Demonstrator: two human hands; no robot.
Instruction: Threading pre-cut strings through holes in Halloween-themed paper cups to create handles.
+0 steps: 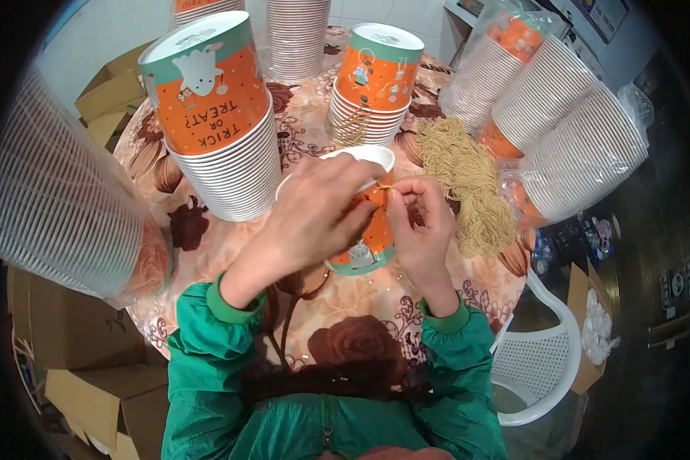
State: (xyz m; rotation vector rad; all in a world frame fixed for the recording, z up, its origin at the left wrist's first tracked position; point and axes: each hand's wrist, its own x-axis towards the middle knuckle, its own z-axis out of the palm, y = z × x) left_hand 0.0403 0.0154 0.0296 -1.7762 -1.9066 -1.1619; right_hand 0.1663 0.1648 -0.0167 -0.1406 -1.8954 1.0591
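A small orange paper bucket point(377, 231) with a green base band and white rim stands upright in front of me. My left hand point(307, 205) bends over its near left side, fingers curled at the rim and wall, covering much of it. At the bucket's right side, just below the rim, my right hand point(422, 218) pinches a short piece of tan string point(385, 186) between thumb and forefinger. Left fingertips lie close to that string. To the right of my right hand lies a loose skein of tan string point(468, 184).
Upside-down stacks of orange buckets point(226, 165) point(376, 77) stand beyond on the flowered tablecloth point(356, 345). Plastic-wrapped stacks point(65, 192) point(571, 153) flank both sides. A white plastic chair point(540, 353) stands at the right, a cardboard box point(84, 391) at lower left.
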